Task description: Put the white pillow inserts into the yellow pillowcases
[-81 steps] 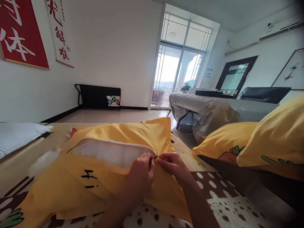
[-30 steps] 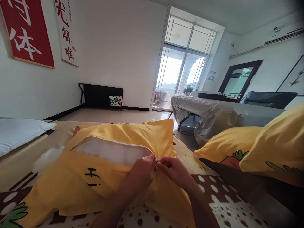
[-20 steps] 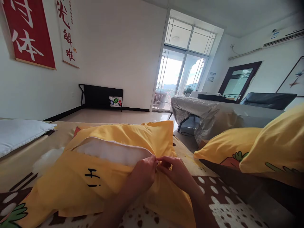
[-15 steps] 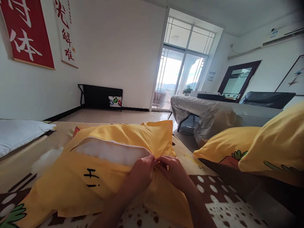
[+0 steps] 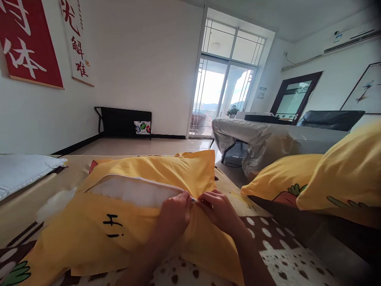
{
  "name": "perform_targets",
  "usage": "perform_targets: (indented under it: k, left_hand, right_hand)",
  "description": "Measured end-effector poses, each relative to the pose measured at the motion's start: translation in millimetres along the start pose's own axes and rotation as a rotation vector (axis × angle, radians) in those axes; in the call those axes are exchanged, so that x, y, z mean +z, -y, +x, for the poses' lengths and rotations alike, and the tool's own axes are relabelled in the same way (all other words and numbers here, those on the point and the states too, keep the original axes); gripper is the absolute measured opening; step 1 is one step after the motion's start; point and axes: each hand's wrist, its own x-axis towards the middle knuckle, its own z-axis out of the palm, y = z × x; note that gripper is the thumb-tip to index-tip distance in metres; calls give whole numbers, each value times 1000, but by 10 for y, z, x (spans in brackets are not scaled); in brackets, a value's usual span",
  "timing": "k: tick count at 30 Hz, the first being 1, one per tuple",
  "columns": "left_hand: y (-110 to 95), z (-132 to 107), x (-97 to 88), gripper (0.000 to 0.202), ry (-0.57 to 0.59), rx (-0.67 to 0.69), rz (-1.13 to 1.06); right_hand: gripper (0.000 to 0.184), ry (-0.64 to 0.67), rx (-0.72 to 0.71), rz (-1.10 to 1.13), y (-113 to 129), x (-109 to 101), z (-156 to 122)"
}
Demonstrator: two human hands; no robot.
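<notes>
A yellow pillowcase (image 5: 131, 226) with "Hi" printed on it lies in front of me, its zip opening gaping along the middle. White stuffing (image 5: 131, 191) shows through the gap. At the right end of the opening, my left hand (image 5: 175, 210) is closed in a pinch on the zipper, where a small bit of the slider shows by the fingertips. Just beside it, my right hand (image 5: 218, 208) pinches the pillowcase fabric at the zip's end. The fingertips of both hands nearly meet, and they partly hide the slider.
Loose white filling (image 5: 55, 204) lies left of the pillowcase, near a white cushion (image 5: 26, 171). Yellow pillows (image 5: 348, 171) with carrot prints are stacked at the right. Everything rests on a patterned blanket (image 5: 285, 254). Beyond stands a plastic-covered table (image 5: 256, 135).
My left hand has shifted slightly left from the right hand, and a bit of the zipper now shows between them. The camera view has turned a little.
</notes>
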Motion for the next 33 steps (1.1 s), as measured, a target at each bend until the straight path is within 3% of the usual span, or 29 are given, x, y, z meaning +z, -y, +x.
perform_targets:
  k: [10,15,19,24,33]
  left_hand:
    - [-6,19,-185,26,18,-18,66]
    - [-21,-26,-178,25,15,13,96]
    - [-9,-31,-163,25,8,31,105]
    - [9,-22,-152,24,18,3,174]
    - [-59,-17,-248,26,-46,11,211]
  right_hand:
    - [13,44,43,7,-11,-46,9]
    - [8,-171,-67,-14,133,69,36]
    - [10,-212,-134,-23,234,202,78]
    - [15,-295,-164,-19,181,318,117]
    - [17,-265,-148,17,89,146,81]
